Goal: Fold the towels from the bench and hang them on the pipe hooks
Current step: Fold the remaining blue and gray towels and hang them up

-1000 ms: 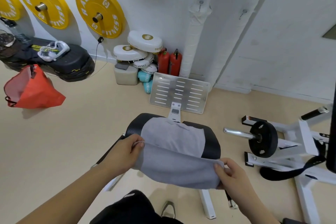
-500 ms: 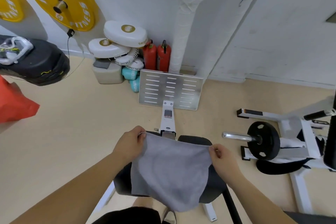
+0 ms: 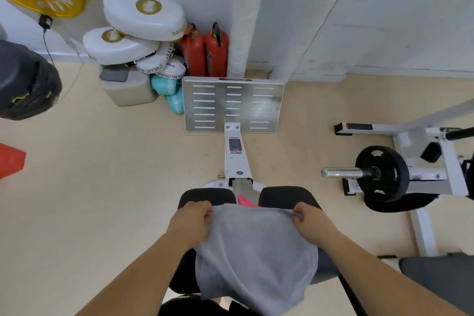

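Towel [image 3: 254,251], grey, is stretched between both hands over the black bench pad [image 3: 205,195], its top edge running from one fist to the other and the rest draping down toward me. I see my left hand [image 3: 191,220] with fingers curled round the left top corner and my right hand [image 3: 311,223] pinching the right top corner, the cloth bunched inside each grip. Just past that edge a pink cloth [image 3: 246,200] shows in the pad's gap, and the white wrapped pipe [image 3: 243,20] stands at the wall well beyond, behind the metal footplate [image 3: 233,104]
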The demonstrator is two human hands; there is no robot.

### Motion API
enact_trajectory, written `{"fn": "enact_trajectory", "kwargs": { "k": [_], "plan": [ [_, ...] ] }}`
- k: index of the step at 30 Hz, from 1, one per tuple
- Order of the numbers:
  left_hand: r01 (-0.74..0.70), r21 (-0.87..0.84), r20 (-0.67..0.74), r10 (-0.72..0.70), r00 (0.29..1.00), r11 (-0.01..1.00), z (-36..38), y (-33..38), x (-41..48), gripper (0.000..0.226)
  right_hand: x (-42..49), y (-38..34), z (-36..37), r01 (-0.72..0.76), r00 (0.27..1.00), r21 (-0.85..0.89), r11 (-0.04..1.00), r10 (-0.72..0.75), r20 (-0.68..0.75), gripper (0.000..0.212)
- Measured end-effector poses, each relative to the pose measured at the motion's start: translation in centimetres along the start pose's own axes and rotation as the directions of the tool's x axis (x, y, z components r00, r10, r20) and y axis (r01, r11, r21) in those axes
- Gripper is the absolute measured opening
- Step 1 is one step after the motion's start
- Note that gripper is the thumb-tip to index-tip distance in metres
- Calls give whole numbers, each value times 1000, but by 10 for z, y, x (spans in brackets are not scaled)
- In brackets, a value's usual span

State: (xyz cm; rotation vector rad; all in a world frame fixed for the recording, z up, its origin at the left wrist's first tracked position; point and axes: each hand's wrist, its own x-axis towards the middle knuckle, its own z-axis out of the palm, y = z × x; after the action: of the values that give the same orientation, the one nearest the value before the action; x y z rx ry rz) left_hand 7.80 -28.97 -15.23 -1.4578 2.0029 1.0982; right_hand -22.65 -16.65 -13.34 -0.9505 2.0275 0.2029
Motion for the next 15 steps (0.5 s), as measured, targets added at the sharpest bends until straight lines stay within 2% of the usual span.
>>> {"fn": "enact_trajectory", "kwargs": {
  "k": [5, 8, 11, 15],
  "plan": [
    [-103, 66, 73, 98, 992, 992, 4, 4, 9, 21, 2, -2, 2, -4, 999, -15, 1000, 3, -33, 9],
    [-85, 18, 81, 83, 993, 996, -4, 7, 10, 13, -3, -7, -6, -5, 996, 106, 994, 14, -86, 8],
    [-95, -167, 0, 96, 995, 981, -13, 11, 6, 17, -14, -15, -16, 2, 993, 306, 952, 34, -113, 7],
    [-116, -449, -174, 41, 984, 886, -28, 15, -17, 23, -33, -18, -27, 15, 989, 490, 871, 60, -138, 9]
  ]
}}
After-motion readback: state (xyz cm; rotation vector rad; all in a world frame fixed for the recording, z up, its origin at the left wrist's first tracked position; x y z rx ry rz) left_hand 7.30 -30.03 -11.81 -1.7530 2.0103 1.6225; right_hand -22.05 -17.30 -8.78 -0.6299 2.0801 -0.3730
